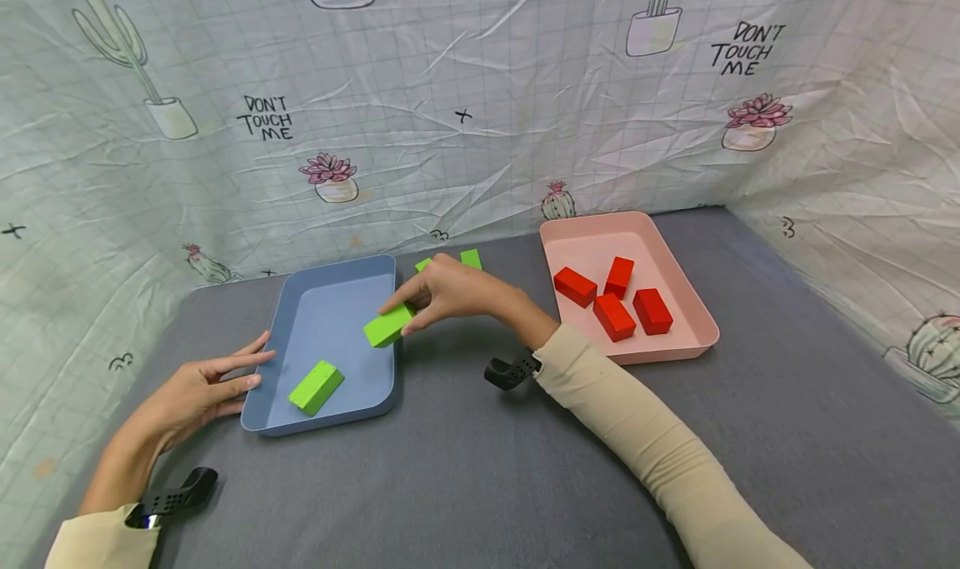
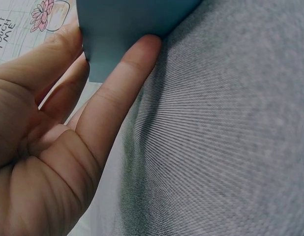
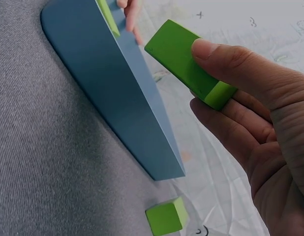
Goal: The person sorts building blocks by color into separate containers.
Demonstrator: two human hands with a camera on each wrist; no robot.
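Your left hand (image 1: 191,394), a black band (image 1: 176,496) round its wrist, is at the left side of the blue tray (image 1: 315,319); its fingers are spread and touch the outer wall. Inside the blue tray, toward its near end, lies one green block (image 1: 317,387), set at a slant. Above the blue tray's right rim you have a second green block (image 1: 384,330) raised in your right hand (image 1: 453,287) – thumb and fingers pinch it, and the right wrist view shows it clear of the rim. Two more green blocks, a nearer one (image 1: 422,265) and a farther one (image 1: 471,258), are on the grey surface (image 1: 465,469) to the right of the blue tray's far end, partly hidden behind your right hand. Well to the right of the blue tray stands the pink tray (image 1: 667,252), partly behind your right forearm – four red blocks (image 1: 614,316) lie in it, turned at different angles.
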